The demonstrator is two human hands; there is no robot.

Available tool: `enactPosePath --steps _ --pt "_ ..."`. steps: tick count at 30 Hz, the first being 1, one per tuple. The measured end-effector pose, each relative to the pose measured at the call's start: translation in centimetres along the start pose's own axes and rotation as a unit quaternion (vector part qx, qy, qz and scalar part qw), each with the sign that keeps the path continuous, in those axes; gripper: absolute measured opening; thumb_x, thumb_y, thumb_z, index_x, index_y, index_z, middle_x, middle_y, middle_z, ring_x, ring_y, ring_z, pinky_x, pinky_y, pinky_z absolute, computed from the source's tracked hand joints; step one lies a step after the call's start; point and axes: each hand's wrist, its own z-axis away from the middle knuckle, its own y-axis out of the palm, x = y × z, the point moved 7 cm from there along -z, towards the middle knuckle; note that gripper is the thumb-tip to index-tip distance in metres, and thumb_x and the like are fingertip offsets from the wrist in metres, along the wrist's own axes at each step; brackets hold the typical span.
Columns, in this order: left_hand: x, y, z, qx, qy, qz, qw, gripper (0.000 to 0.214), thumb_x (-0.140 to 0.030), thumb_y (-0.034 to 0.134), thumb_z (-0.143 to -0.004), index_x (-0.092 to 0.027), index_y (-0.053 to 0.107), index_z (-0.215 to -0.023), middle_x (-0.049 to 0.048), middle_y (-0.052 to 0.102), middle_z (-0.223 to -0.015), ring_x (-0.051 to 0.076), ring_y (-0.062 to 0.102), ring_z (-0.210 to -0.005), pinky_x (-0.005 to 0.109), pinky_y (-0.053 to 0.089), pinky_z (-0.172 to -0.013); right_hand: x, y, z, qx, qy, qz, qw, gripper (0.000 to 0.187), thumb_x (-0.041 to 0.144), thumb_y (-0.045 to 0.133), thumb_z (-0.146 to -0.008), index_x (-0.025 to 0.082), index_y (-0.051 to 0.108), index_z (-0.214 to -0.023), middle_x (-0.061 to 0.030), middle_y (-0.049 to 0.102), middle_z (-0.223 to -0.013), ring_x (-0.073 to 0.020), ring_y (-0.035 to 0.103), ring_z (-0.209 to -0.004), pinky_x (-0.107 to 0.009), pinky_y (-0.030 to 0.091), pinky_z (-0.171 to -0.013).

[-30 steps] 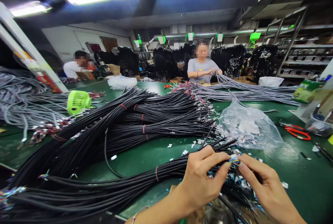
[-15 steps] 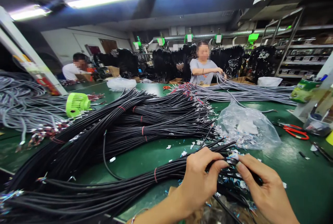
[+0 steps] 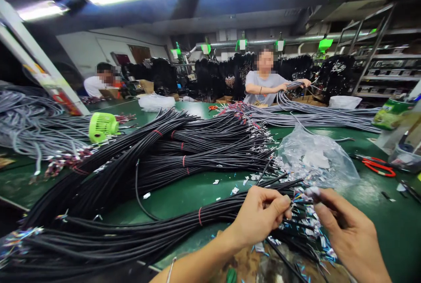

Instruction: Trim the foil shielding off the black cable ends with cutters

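Observation:
My left hand (image 3: 259,217) pinches the end of a black cable (image 3: 289,206) from the near bundle of black cables (image 3: 138,239), which lies across the green table (image 3: 194,193). Thin coloured wires stick out of that cable end. My right hand (image 3: 345,226) is closed, its thumb and forefinger pinching a small pale scrap of foil (image 3: 311,191) just right of the cable tip. More stripped cable ends and foil scraps lie under both hands.
Larger bundles of black cables (image 3: 184,147) fill the table's middle. A clear plastic bag (image 3: 315,160) of scraps lies ahead, red-handled scissors (image 3: 378,166) to the right, a green fan (image 3: 101,126) at left. Across the table a person (image 3: 266,83) handles grey cables (image 3: 315,116); another person (image 3: 101,83) sits far left.
My right hand has pulled away to the right and up with the foil scrap, off the cable tip. My left hand keeps its pinch on the cable. The person opposite has lifted grey cables.

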Motion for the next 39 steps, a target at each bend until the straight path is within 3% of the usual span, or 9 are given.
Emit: enactPosePath --steps 4,11,17,21,25,29,31,37,39 --pt "-0.2 0.1 0.6 -0.051 0.042 -0.101 0.993 0.036 -0.038 0.056 -0.082 -0.009 0.062 -0.060 -0.0008 0.048 -0.048 0.007 0.040 -0.045 0.020 0.028 -0.044 0.7 0.8 -0.2 0.062 0.045 -0.073 0.994 0.011 0.033 0.066 -0.080 0.024 0.061 -0.078 0.0025 0.054 -0.071 -0.0118 0.049 -0.057 -0.019 0.040 -0.047" --pt "-1.3 0.2 1.3 -0.105 0.132 -0.243 0.955 0.022 -0.023 0.058 -0.083 -0.011 0.067 -0.067 0.0018 0.057 -0.059 0.010 0.045 -0.054 0.022 0.033 -0.052 0.2 1.7 -0.2 0.114 0.097 -0.113 0.982 0.018 0.034 0.063 -0.082 0.020 0.058 -0.072 0.0006 0.049 -0.068 -0.0130 0.043 -0.059 -0.023 0.034 -0.051" --pt "-2.4 0.3 0.9 -0.080 0.216 -0.253 0.940 0.012 -0.019 0.062 -0.083 -0.012 0.067 -0.075 0.0030 0.059 -0.071 0.013 0.051 -0.066 0.022 0.037 -0.061 -2.6 4.6 1.0 0.202 0.282 -0.331 0.877 0.037 0.052 0.067 -0.074 0.018 0.058 -0.084 0.0046 0.035 -0.061 -0.0079 0.021 -0.050 -0.019 0.018 -0.041" --pt "-2.1 0.0 0.8 -0.112 0.218 -0.253 0.936 0.006 -0.015 0.064 -0.080 -0.012 0.064 -0.075 0.0026 0.058 -0.075 0.013 0.051 -0.071 0.022 0.038 -0.066 -2.9 4.4 0.4 0.175 0.243 -0.271 0.915 0.038 0.051 0.072 -0.070 0.017 0.057 -0.076 0.0014 0.042 -0.067 -0.0104 0.034 -0.058 -0.019 0.026 -0.045" --pt "-1.6 -0.1 0.5 -0.125 0.185 -0.249 0.942 0.015 -0.017 0.060 -0.083 -0.012 0.064 -0.069 0.0005 0.055 -0.067 0.011 0.047 -0.062 0.021 0.033 -0.057 -2.4 4.6 0.9 0.188 0.245 -0.265 0.914 0.030 0.049 0.057 -0.084 0.019 0.053 -0.088 0.0060 0.031 -0.060 -0.0093 0.024 -0.050 -0.020 0.021 -0.042" --pt "-0.6 0.3 0.1 -0.071 0.128 -0.220 0.964 0.031 -0.021 0.051 -0.087 -0.013 0.061 -0.059 -0.0004 0.053 -0.057 0.011 0.046 -0.057 0.022 0.032 -0.056 0.7 2.9 0.1 0.134 0.017 -0.080 0.988 0.011 0.020 0.049 -0.088 0.020 0.048 -0.078 0.0009 0.043 -0.071 -0.0138 0.040 -0.063 -0.025 0.033 -0.056" --pt "-0.3 0.5 0.1 -0.058 0.109 -0.205 0.971 0.034 -0.022 0.049 -0.087 -0.013 0.059 -0.056 -0.0003 0.053 -0.055 0.011 0.045 -0.055 0.023 0.032 -0.055 1.7 2.1 -0.1 0.091 -0.067 0.012 0.993 0.013 0.010 0.047 -0.086 0.021 0.047 -0.079 0.0001 0.045 -0.075 -0.0146 0.043 -0.068 -0.026 0.034 -0.061" --pt "-0.4 0.4 0.4 -0.044 0.080 -0.120 0.989 0.039 -0.032 0.046 -0.086 -0.013 0.054 -0.052 -0.0001 0.047 -0.050 0.011 0.040 -0.050 0.023 0.030 -0.050 -0.7 -1.1 -1.3 -0.037 0.031 0.046 0.998 0.008 0.023 0.050 -0.090 0.022 0.047 -0.082 0.0036 0.041 -0.066 -0.0130 0.040 -0.055 -0.023 0.034 -0.050" --pt "-0.3 0.3 0.3 -0.048 0.073 -0.110 0.990 0.041 -0.035 0.046 -0.086 -0.013 0.053 -0.052 -0.0001 0.046 -0.050 0.010 0.038 -0.049 0.023 0.029 -0.049 -0.3 -0.6 -1.6 0.009 0.016 0.018 1.000 0.005 0.025 0.052 -0.089 0.023 0.050 -0.086 0.0038 0.043 -0.066 -0.0125 0.040 -0.053 -0.023 0.034 -0.047"
